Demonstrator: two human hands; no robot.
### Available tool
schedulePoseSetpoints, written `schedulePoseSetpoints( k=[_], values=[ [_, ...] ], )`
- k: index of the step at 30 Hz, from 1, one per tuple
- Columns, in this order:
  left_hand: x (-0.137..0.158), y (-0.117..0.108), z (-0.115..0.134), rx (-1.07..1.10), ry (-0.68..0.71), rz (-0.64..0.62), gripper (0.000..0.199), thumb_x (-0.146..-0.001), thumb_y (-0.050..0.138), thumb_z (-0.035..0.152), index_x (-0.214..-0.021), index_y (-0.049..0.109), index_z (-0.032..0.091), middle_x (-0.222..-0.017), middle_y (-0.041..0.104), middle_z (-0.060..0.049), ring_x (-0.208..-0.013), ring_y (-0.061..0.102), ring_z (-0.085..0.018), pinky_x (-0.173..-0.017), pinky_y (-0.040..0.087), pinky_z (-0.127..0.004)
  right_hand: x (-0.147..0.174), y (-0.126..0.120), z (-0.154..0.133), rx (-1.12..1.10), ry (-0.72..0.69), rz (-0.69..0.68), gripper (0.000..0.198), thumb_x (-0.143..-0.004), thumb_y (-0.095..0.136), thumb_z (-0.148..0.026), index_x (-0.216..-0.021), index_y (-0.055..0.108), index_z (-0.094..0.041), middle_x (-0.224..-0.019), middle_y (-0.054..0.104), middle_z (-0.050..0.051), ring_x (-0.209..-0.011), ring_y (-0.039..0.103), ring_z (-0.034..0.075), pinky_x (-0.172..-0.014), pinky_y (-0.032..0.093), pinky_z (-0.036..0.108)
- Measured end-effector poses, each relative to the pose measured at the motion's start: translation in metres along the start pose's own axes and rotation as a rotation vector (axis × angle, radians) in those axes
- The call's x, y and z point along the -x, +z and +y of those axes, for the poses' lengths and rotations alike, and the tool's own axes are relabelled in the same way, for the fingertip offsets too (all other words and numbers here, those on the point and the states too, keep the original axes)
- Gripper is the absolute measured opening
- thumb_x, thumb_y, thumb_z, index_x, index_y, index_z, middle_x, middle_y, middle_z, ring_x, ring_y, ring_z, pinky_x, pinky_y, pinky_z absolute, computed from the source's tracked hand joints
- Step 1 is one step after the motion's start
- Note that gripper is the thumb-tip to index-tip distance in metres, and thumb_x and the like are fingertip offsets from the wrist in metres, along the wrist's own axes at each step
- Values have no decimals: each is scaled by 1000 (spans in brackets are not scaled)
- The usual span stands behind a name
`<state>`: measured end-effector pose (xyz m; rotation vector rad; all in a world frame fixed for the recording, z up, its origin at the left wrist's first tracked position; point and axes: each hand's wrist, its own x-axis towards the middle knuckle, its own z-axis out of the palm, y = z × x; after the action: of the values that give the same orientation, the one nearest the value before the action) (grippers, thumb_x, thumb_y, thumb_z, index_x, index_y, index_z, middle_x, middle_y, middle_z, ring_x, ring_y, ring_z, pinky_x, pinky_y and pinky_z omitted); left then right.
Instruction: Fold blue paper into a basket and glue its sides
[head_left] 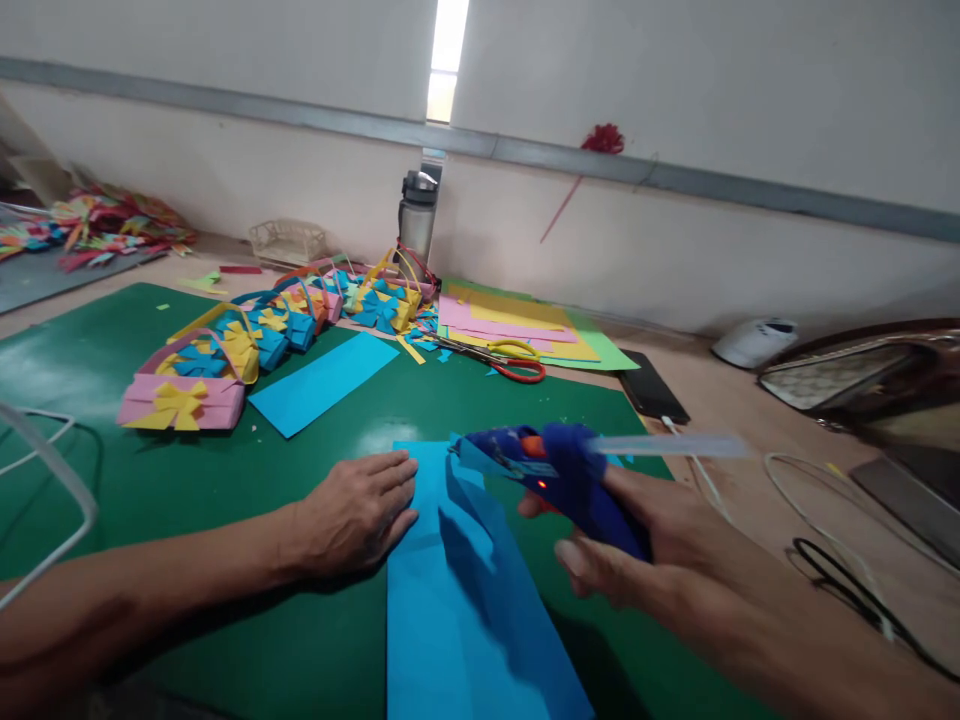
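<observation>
My right hand [637,540] is wrapped round the handle of a blue hot glue gun [525,460]. A translucent glue stick [667,446] pokes out of the gun's back, and a small red light glows on its side. The nozzle points left, low over the upper part of a folded blue paper sheet [442,620]; whether it touches is unclear. A flap of that sheet is raised under the gun. My left hand [364,510] lies flat with fingers stretched, its fingertips on the sheet's left edge.
On the green mat [322,500] are a blue paper strip [326,382] and small paper baskets with bows [184,398]. Behind lie scissors [517,360], coloured paper sheets [517,318] and a bottle [417,225]. At right are a phone [652,388] and cables [832,575].
</observation>
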<state>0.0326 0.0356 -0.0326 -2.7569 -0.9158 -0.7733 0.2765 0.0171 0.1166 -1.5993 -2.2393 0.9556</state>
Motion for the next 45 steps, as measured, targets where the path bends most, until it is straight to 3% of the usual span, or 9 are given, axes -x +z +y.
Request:
schedulePoseSetpoints(
  k=[4,8,16,24,45],
  values=[
    [-1,-3,0,-1,-5,-36,37,-91,42,35,-93,66,7,-107,66,-17,-103,62,-27,-91,51,-38,-28,-4,-23,67,-64,-167,16,-78,57,-35,-79,55,-19,-68,56,-2,-58,50,12,-50,38,22],
    [2,-4,1,-30,-1,-132,50,-89,43,43,-110,60,1,-117,61,-22,-112,55,-32,-95,47,-43,-47,0,-41,131,63,-300,12,-77,55,-29,-74,48,-19,-58,48,-5,-51,45,10,-45,32,22],
    [0,-6,2,-40,-4,-142,42,-94,31,29,-104,63,4,-116,62,-18,-111,57,-28,-100,44,-40,-67,5,-55,408,135,-369,14,-76,53,-32,-75,47,-19,-60,52,-2,-53,48,12,-44,28,24],
    [0,-5,3,-4,-21,-159,40,-94,33,29,-104,63,4,-116,62,-20,-113,55,-29,-100,43,-42,-78,4,-41,434,124,-379,20,-74,53,-37,-82,48,-19,-61,51,-2,-51,47,12,-43,26,25],
    [1,-1,4,-32,-37,-177,43,-95,31,30,-109,60,2,-120,59,-21,-115,53,-32,-99,43,-44,-78,2,-27,404,140,-379,19,-70,57,-37,-68,49,-20,-61,48,-1,-55,43,13,-49,29,24]
  ],
)
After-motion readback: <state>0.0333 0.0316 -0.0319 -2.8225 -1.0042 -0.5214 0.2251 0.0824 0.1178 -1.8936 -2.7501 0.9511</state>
